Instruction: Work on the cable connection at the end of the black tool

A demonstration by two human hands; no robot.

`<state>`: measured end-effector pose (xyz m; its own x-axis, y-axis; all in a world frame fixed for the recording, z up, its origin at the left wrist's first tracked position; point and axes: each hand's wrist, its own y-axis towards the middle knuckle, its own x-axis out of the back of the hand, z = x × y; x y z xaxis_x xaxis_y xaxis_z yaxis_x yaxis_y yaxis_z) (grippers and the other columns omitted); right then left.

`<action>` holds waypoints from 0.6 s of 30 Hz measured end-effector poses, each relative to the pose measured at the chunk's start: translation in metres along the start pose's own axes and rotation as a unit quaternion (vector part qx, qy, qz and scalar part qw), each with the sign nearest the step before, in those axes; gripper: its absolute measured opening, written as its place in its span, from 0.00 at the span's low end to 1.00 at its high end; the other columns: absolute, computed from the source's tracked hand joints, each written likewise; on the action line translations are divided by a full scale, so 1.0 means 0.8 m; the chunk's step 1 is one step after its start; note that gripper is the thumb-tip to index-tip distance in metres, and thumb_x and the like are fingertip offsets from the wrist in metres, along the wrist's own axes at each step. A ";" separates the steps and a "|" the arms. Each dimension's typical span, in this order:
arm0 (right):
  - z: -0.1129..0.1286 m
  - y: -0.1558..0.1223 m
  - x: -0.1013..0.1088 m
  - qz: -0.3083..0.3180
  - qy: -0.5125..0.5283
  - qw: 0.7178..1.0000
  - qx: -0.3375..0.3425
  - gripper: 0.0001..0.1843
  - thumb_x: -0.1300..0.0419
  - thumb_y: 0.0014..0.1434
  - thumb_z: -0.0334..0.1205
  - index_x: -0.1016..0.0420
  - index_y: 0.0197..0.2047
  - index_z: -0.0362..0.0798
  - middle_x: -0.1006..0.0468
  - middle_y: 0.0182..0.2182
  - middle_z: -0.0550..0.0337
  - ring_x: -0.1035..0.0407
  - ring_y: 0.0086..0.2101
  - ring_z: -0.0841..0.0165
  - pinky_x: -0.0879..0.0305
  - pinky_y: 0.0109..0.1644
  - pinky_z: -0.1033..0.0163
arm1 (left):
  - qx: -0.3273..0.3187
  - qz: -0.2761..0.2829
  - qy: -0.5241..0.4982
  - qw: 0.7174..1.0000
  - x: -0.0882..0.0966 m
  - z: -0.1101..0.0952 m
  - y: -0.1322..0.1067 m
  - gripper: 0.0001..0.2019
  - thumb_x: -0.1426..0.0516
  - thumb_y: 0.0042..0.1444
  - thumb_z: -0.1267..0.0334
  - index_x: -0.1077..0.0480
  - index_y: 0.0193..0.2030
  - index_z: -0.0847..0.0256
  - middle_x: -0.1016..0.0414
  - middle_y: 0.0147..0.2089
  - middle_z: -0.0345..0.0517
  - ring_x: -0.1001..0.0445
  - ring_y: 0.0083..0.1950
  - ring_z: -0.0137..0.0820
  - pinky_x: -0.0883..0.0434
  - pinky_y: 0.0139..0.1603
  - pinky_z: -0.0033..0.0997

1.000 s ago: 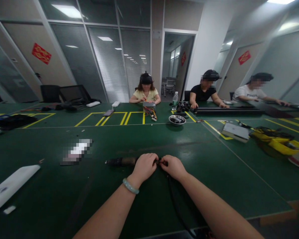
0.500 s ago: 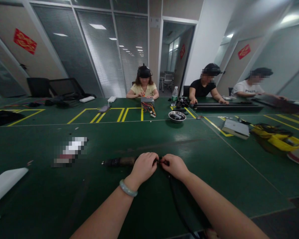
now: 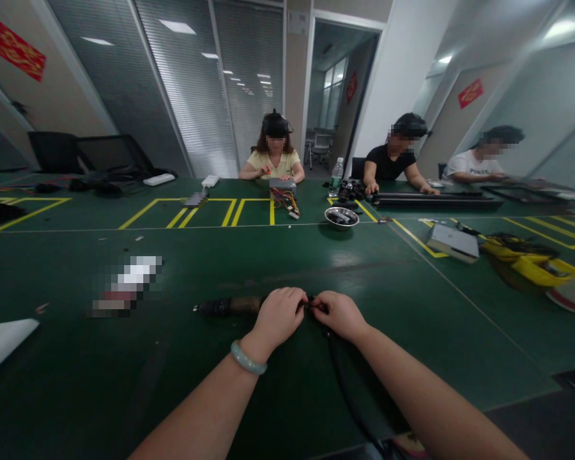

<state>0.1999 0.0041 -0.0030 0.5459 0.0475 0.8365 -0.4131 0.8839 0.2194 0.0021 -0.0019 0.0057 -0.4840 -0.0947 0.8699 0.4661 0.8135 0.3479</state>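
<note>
A dark cylindrical tool point(image 3: 242, 306) with a brown mid-section and a thin metal tip lies on the green tabletop, tip to the left; it resembles an electric screwdriver. My left hand point(image 3: 282, 314), with a pale green bangle at the wrist, is closed over its right end and hides it. Close against those fingertips, my right hand point(image 3: 339, 315) is closed in a pinch at the end of a black cable point(image 3: 338, 370). The cable comes out below this hand and curves down toward the table's near edge. What exactly meets between the fingertips is too small and dark to tell.
Ahead stands a metal bowl point(image 3: 342, 218) of dark parts. A boxy unit with coloured wires point(image 3: 283, 191), a bottle point(image 3: 336, 177), a silver box point(image 3: 453, 242) and yellow bins point(image 3: 546, 269) lie farther off. Left is a white object point(image 3: 7, 342). Several people work across the table.
The view has tilted slightly down and shifted. Both hands stay together at the tool's right end, with only small finger movement. The tool lies practically where it was.
</note>
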 end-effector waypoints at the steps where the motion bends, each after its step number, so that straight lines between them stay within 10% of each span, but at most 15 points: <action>1: 0.000 0.000 0.000 0.000 0.000 1.000 -0.001 0.05 0.39 0.56 0.37 0.23 0.37 0.51 0.25 0.30 0.63 0.33 0.31 0.71 0.42 0.35 0.68 | 0.000 0.000 0.003 1.000 0.000 0.000 0.000 0.09 0.43 0.56 0.70 0.32 0.43 0.57 0.27 0.45 0.42 0.29 0.48 0.36 0.35 0.52 0.38; 18: 0.000 -0.001 0.000 -0.001 -0.010 1.000 -0.007 0.04 0.39 0.56 0.38 0.24 0.34 0.50 0.26 0.28 0.63 0.34 0.29 0.71 0.44 0.32 0.68 | -0.003 -0.002 0.028 1.000 -0.004 -0.001 0.000 0.09 0.42 0.56 0.70 0.33 0.43 0.56 0.27 0.42 0.42 0.29 0.47 0.36 0.35 0.50 0.37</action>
<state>0.2002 0.0039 -0.0033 0.5323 0.0369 0.8457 -0.4014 0.8906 0.2138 0.0042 -0.0025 0.0034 -0.4438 -0.1306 0.8866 0.4689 0.8092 0.3540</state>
